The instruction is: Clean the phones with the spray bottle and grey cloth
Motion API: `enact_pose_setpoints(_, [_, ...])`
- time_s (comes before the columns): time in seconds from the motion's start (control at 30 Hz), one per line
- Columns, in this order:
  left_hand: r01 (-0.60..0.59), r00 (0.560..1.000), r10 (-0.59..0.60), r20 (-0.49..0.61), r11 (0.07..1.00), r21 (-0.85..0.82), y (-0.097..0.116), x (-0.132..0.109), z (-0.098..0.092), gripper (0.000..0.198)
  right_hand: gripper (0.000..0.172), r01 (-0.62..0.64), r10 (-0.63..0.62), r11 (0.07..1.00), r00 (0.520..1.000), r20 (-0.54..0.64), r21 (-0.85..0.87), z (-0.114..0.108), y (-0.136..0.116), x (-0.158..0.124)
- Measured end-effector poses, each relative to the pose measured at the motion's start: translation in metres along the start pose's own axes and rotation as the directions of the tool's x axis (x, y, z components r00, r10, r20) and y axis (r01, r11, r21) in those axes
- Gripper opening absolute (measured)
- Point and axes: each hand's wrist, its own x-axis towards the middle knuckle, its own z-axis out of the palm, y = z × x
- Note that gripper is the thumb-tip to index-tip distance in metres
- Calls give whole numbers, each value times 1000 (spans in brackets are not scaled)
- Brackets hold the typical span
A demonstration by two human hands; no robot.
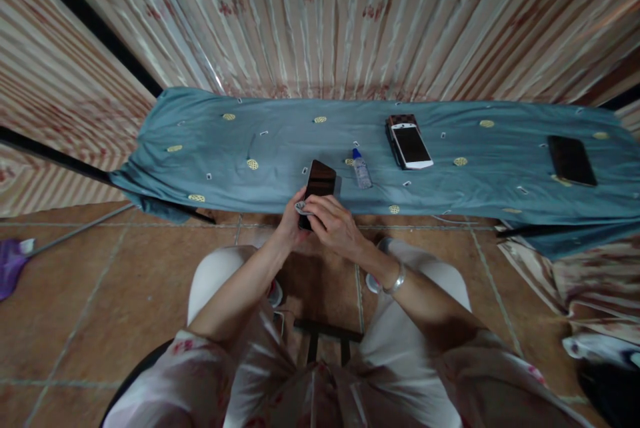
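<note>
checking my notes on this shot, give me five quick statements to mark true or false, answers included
1. The left hand holds a dark phone. True.
2. The bottle has a red cap. False: its cap is blue.
3. A bracelet circles the right wrist. True.
4. The white-framed phone lies left of the bottle. False: it lies to the right.
5. The right hand rests on a knee. False: its fingers are over the dark phone.

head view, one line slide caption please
Left hand holds a dark phone as the right hand holds what looks like a cloth over it, a blue-capped bottle nearby.
</note>
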Motion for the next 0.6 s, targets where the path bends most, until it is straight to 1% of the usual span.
enact_pose_setpoints(0.13, [0,1000,0,3,1000,7,1,-2,2,38,27,21,-21,1000,1000,13,-4,1,-5,-2])
enact_pose_setpoints(0.2, [-41,999,41,0,999,12,3,-4,4,35,26,37,-36,999,999,14,-4,2,-7,-2])
enact_pose_setpoints(0.3, [-113,994,113,12,994,12,5,-6,7,41,25,65,-65,998,998,25,-6,1,-10,-3])
enact_pose_setpoints(0.43, [-111,993,107,58,992,63,9,-7,7,45,25,107,-106,994,994,37,-21,0,-14,-3])
enact_pose_setpoints(0.53, [-111,991,103,82,989,102,11,-4,5,50,25,139,-138,990,990,38,-27,-1,-13,-3])
enact_pose_setpoints(0.6, [-123,989,112,99,986,111,14,-2,3,49,25,151,-150,988,988,34,-32,-2,-10,-4])
